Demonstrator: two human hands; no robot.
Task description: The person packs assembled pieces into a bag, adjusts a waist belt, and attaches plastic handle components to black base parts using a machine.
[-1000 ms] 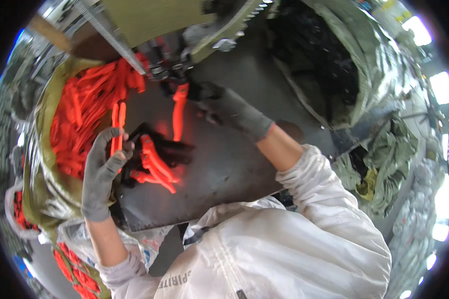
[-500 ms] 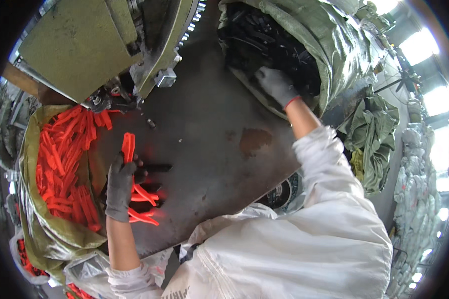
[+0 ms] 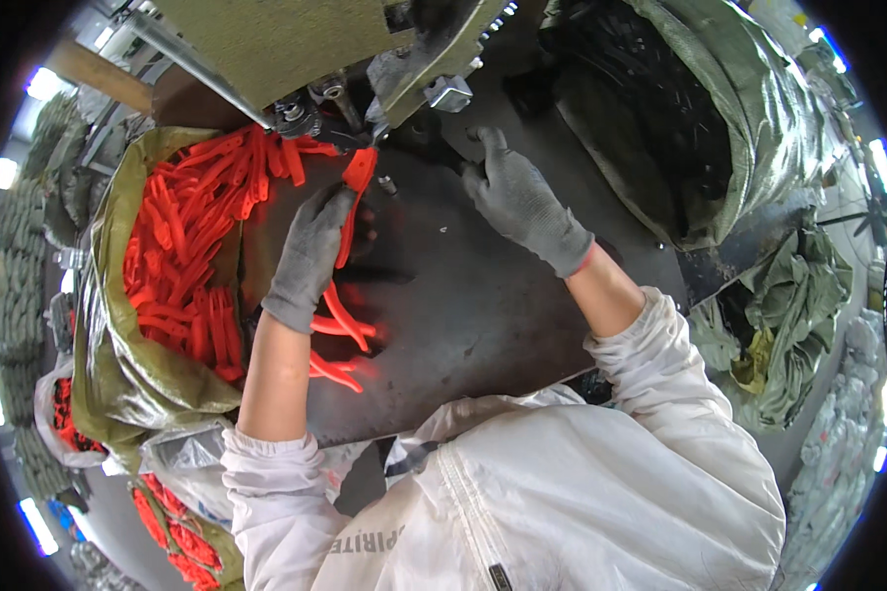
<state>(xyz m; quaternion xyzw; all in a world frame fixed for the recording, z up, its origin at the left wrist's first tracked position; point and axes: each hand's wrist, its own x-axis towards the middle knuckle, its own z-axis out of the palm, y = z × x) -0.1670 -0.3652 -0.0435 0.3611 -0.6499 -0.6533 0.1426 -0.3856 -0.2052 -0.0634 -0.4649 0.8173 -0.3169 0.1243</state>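
Note:
My gloved left hand [image 3: 315, 241] is closed around a long, curved red plastic piece [image 3: 360, 169]. The piece's upper end meets the metal tooling under the machine [image 3: 450, 94]. More red pieces [image 3: 340, 317] lie on the dark tabletop just below that hand. Right of the tooling, my gloved right hand [image 3: 519, 192] has its index finger and thumb bent toward the machine. A dark shape touches its fingertips, too dim against the dark table to name. At the left stands a yellow-green woven sack [image 3: 99, 325] full of similar red pieces [image 3: 182, 236].
An open green woven sack [image 3: 779, 128] with black pieces [image 3: 650, 98] stands at the far right. The machine's olive housing [image 3: 286, 44] overhangs the table's far side. Crumpled green sacks [image 3: 803, 310] lie at the right, beyond the table [image 3: 443, 325]. A small metal stub [image 3: 387, 184] is near the tooling.
My right hand has come out of the sack of black pieces and moved left toward the machine. My left hand has raised the red piece to the tooling. The view has shifted.

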